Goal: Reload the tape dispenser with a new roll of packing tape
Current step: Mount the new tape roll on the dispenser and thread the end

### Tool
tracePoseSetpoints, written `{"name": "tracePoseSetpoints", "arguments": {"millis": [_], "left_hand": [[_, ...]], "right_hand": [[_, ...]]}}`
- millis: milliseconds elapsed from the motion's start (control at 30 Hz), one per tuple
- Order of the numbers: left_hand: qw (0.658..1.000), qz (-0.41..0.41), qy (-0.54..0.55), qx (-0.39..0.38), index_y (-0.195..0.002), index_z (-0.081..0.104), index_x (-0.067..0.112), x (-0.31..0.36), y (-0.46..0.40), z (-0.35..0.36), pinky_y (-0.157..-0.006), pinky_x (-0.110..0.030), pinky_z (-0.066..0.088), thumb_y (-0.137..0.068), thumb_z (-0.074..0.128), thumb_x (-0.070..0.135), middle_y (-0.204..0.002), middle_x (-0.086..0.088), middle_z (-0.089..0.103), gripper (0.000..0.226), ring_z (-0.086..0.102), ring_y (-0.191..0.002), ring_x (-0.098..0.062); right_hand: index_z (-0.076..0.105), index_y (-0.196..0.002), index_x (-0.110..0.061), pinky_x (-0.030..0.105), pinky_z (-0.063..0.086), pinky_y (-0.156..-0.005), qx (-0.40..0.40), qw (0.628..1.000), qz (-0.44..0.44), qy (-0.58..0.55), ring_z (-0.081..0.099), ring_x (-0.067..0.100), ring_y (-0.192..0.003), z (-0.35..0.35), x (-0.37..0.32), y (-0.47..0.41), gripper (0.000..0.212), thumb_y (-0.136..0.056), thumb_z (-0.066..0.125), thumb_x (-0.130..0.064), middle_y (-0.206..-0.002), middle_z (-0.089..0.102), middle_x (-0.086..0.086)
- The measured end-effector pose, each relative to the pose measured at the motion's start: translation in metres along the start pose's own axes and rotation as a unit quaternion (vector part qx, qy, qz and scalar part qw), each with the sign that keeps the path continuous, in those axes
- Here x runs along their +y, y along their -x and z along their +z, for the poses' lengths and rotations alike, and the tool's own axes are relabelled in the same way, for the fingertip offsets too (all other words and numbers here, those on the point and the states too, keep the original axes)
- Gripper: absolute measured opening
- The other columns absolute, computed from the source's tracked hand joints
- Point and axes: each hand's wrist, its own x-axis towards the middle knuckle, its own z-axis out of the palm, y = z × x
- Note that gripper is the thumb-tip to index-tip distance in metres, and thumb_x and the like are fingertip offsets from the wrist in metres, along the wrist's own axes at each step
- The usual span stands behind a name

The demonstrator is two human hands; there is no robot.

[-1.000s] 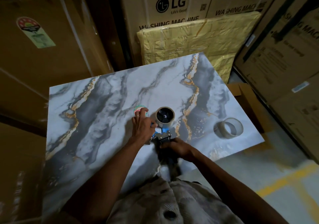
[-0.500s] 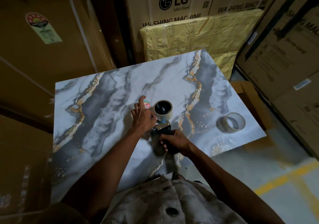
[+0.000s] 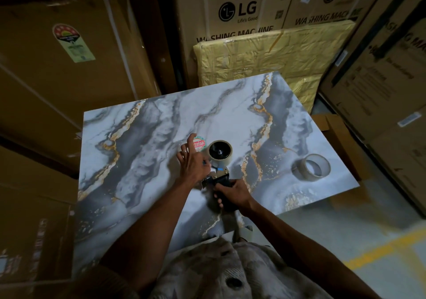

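Note:
A tape dispenser [image 3: 219, 174] is held over the marble-patterned tabletop [image 3: 143, 151], near its middle. A roll of clear packing tape [image 3: 220, 151] sits on the dispenser's black wheel. My right hand [image 3: 232, 194] is shut around the dispenser's dark handle. My left hand [image 3: 192, 160] is at the dispenser's left side by the roller, index finger raised, fingertips pinching near the tape's end; what it pinches is hidden. A second tape roll [image 3: 311, 167] lies flat on the table at the right.
A round red and green sticker [image 3: 199, 144] is on the tabletop behind my left hand. Large cardboard appliance boxes [image 3: 239, 10] wall in the table on the left, back and right. A yellow wrapped panel [image 3: 265, 61] leans behind the table. Concrete floor with yellow lines lies at the right.
The dispenser has stayed near the table's middle in my right hand. My left hand's fingers shifted along the dispenser's left side, index finger still raised. The view tilted a little.

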Motion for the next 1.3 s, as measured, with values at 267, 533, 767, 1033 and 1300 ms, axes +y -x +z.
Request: {"name": "tracePoseSetpoints", "arguments": {"millis": [267, 533, 767, 1033, 1300], "left_hand": [[0.999, 0.034, -0.023, 0.029, -0.077, 0.073, 0.02, 0.0, 0.01, -0.005, -0.093, -0.041, 0.032, -0.067, 0.067, 0.027, -0.158, 0.008, 0.012, 0.014, 0.033, -0.122, -0.03], [0.995, 0.085, -0.037, 0.037, -0.05, 0.056, 0.019, -0.004, 0.027, -0.018, -0.092, -0.042, 0.033, -0.06, 0.067, 0.015, -0.16, -0.001, 0.02, 0.015, 0.037, -0.127, -0.035], [0.994, 0.089, -0.056, 0.04, -0.053, 0.055, 0.022, -0.004, 0.048, -0.021, -0.087, -0.041, 0.032, -0.059, 0.067, 0.022, -0.16, 0.0, 0.021, 0.013, 0.039, -0.122, -0.032], [0.994, 0.093, -0.014, 0.051, -0.063, 0.057, 0.021, -0.007, 0.058, -0.022, -0.088, -0.045, 0.035, -0.06, 0.066, 0.016, -0.159, 0.001, 0.027, 0.011, 0.041, -0.122, -0.033], [0.992, 0.11, 0.036, 0.052, -0.049, 0.066, 0.017, -0.03, 0.065, -0.029, -0.092, -0.036, 0.029, -0.054, 0.058, 0.02, -0.154, 0.005, 0.041, 0.01, 0.037, -0.126, -0.024]], "right_hand": [[0.069, -0.094, 0.006, 0.027, 0.056, -0.042, 0.02, 1.0, -0.021, -0.001, 0.063, 0.016, -0.04, 0.002, 0.004, 0.01, 0.018, -0.094, 0.069, -0.011, -0.058, 0.069, 0.011], [0.065, -0.098, 0.016, 0.029, 0.052, -0.038, 0.013, 0.999, 0.009, -0.046, 0.06, 0.021, -0.037, 0.006, 0.006, 0.009, 0.028, -0.095, 0.069, -0.011, -0.057, 0.065, 0.017], [0.069, -0.091, 0.008, 0.027, 0.05, -0.038, 0.021, 0.999, 0.017, -0.037, 0.061, 0.022, -0.038, 0.008, 0.008, 0.005, 0.023, -0.092, 0.072, -0.015, -0.055, 0.067, 0.014], [0.07, -0.09, 0.001, 0.031, 0.056, -0.044, 0.026, 1.0, 0.001, -0.013, 0.064, 0.022, -0.043, 0.007, 0.01, 0.003, 0.018, -0.09, 0.074, -0.017, -0.059, 0.07, 0.013], [0.07, -0.089, 0.002, 0.031, 0.055, -0.044, 0.03, 0.999, 0.008, -0.016, 0.063, 0.023, -0.042, 0.008, 0.011, -0.001, 0.023, -0.087, 0.077, -0.02, -0.057, 0.069, 0.012]]}}
